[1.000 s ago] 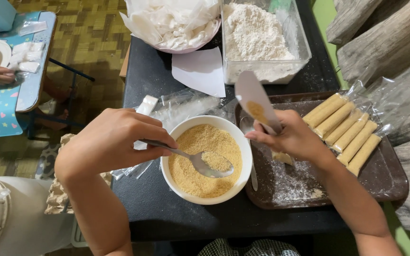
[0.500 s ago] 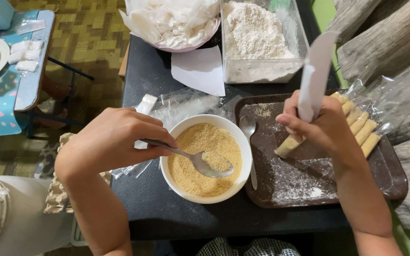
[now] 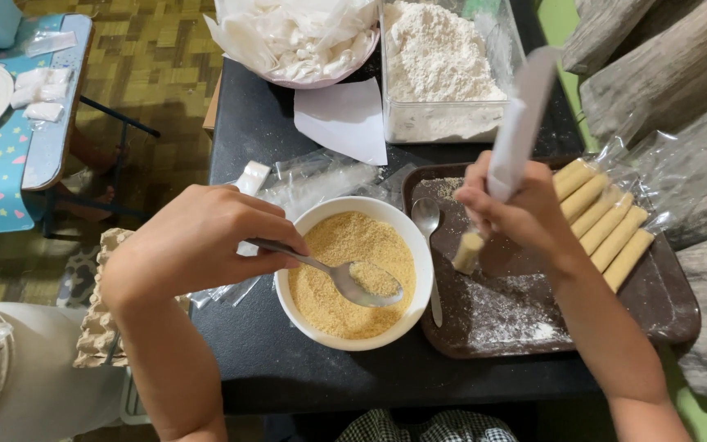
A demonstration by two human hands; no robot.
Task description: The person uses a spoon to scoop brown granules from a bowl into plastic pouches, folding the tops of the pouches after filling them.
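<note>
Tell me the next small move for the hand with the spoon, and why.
Probably lift the spoon across to the roll in the right hand. The left hand has it loaded with crumbs over the white bowl, and the roll's open end tilts down over the brown tray, apparently unfilled.

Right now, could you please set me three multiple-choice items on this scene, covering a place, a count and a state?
1. Where does the spare spoon lie?
A. in the flour tub
B. on the brown tray, beside the bowl
C. on the floor

2. How many spoons show?
A. one
B. two
C. four

3. What is in the spoon held by the left hand?
A. crumbs
B. nothing
C. liquid

Answers: 1 B, it rests on the brown tray next to the white bowl. 2 B, one held and one lying. 3 A, golden crumbs fill its bowl.
</note>
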